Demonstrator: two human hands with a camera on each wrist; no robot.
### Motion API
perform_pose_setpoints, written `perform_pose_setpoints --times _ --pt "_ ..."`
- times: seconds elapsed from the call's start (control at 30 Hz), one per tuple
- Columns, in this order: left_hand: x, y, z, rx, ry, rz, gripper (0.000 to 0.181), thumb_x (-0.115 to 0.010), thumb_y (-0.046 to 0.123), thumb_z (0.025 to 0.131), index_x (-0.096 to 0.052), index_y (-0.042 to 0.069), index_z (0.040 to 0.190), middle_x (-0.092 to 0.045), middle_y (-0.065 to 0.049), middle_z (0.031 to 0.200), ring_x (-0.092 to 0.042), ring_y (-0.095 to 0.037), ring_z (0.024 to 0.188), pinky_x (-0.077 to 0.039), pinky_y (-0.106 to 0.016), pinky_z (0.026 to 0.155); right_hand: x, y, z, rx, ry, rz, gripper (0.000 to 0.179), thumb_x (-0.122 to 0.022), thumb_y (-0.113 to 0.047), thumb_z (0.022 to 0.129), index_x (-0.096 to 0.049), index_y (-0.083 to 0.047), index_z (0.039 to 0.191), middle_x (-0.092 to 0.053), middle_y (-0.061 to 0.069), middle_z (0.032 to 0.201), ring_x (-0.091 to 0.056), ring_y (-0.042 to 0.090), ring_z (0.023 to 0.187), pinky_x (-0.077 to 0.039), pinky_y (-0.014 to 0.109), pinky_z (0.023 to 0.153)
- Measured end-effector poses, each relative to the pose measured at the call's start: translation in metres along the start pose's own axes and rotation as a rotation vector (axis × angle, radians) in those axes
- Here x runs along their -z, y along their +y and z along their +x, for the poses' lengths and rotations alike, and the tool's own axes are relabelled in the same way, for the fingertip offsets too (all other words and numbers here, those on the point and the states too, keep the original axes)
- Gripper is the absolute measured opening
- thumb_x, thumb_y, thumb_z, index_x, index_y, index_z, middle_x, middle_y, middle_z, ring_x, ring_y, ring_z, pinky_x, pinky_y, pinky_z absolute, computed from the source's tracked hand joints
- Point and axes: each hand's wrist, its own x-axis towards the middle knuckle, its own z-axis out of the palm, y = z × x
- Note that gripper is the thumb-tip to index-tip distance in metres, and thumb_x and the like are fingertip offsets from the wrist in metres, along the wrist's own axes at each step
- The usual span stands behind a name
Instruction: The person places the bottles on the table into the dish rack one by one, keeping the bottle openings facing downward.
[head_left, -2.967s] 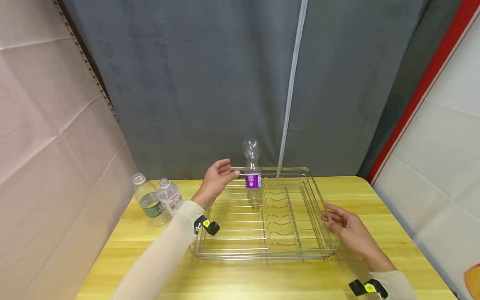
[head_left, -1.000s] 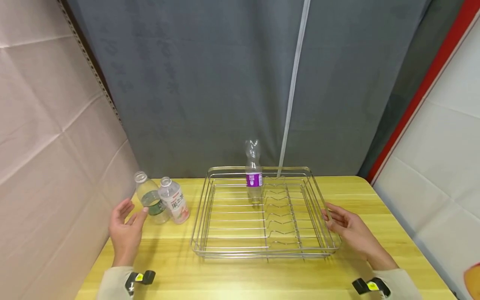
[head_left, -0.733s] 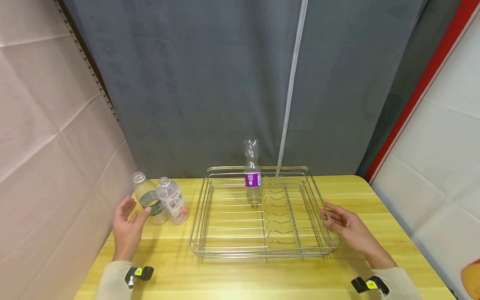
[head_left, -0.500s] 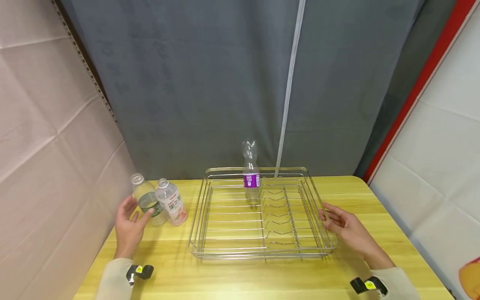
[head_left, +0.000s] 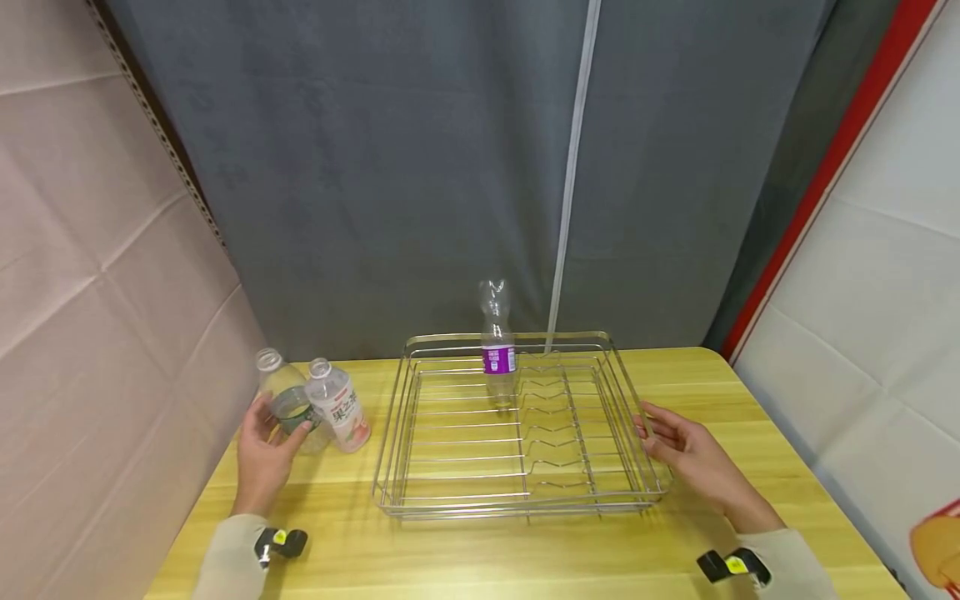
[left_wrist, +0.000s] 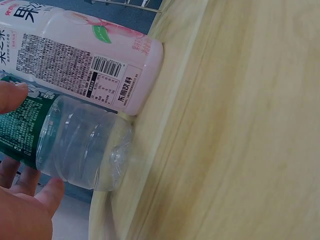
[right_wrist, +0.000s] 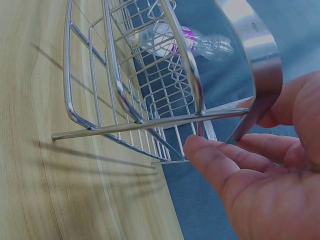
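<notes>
In the head view, my left hand (head_left: 268, 454) is around a clear plastic bottle with a green label (head_left: 294, 408), thumb in front and fingers at its left side. The left wrist view shows the thumb (left_wrist: 12, 96) over the green label. Touching that bottle's right side, an uncapped drink bottle with a white and pink label (head_left: 345, 415) stands upright. My right hand (head_left: 690, 450) holds the right rim of a metal wire dish rack (head_left: 525, 510). A clear bottle with a purple label (head_left: 498, 360) stands upside down toward the rack's back.
The rack sits mid-table on a yellow wood-grain table (head_left: 480, 558). A grey curtain (head_left: 375, 183) hangs behind the back edge. White cloth walls (head_left: 90, 333) rise on both sides, with a red strip (head_left: 825, 167) at the right.
My left hand has left the rack's back left, moved to the left, then closed in on the green-labelled bottle. My right hand stays at the rack's rim. The purple-labelled bottle keeps its place.
</notes>
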Motion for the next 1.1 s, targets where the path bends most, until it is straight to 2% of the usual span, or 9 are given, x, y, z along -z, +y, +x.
perform_pose_setpoints --times 0.27,0.53,0.83,0.93,1.1 --pt "0.001 -0.001 0.001 -0.004 -0.011 0.005 0.09 -0.079 0.002 0.093 -0.029 0.017 0.167 -0.039 -0.018 0.165 -0.042 -0.037 0.15 -0.046 -0.017 0.116 0.001 0.0 0.0 -0.036 0.002 0.006 0.067 -0.058 -0.01 0.109 -0.024 0.008 0.164 -0.04 0.038 0.159 -0.062 -0.007 0.121 -0.059 0.016 0.093" --pt "0.004 0.003 -0.003 0.007 0.0 0.029 0.09 -0.08 0.006 0.094 -0.029 0.018 0.167 -0.038 -0.017 0.165 -0.042 -0.035 0.15 -0.048 -0.012 0.111 0.002 0.001 0.001 -0.031 0.012 0.002 0.066 -0.058 -0.007 0.108 -0.025 0.008 0.163 -0.041 0.04 0.157 -0.063 -0.006 0.119 -0.06 0.017 0.091" --pt "0.017 0.016 -0.012 0.017 0.041 0.03 0.089 -0.081 0.008 0.094 -0.031 0.02 0.166 -0.04 -0.014 0.163 -0.043 -0.03 0.15 -0.047 -0.01 0.11 -0.001 0.002 -0.001 -0.047 0.015 0.029 0.065 -0.058 -0.008 0.109 -0.026 0.008 0.163 -0.041 0.04 0.157 -0.064 -0.006 0.118 -0.061 0.018 0.092" --pt "0.02 0.022 -0.015 -0.01 0.071 -0.002 0.087 -0.08 0.004 0.092 -0.034 0.019 0.164 -0.045 -0.009 0.156 -0.046 -0.025 0.146 -0.048 -0.007 0.104 -0.001 0.002 -0.001 -0.049 0.048 -0.019 0.065 -0.059 -0.011 0.109 -0.028 0.007 0.163 -0.043 0.039 0.156 -0.063 -0.007 0.116 -0.06 0.017 0.091" --pt "0.021 0.032 -0.02 -0.1 0.104 -0.123 0.083 -0.077 -0.011 0.088 -0.041 0.01 0.16 -0.051 0.005 0.14 -0.051 -0.015 0.132 -0.051 -0.003 0.094 0.002 0.002 0.0 -0.008 0.14 -0.106 0.062 -0.061 -0.018 0.109 -0.035 0.005 0.161 -0.051 0.031 0.153 -0.06 -0.013 0.115 -0.058 0.012 0.09"
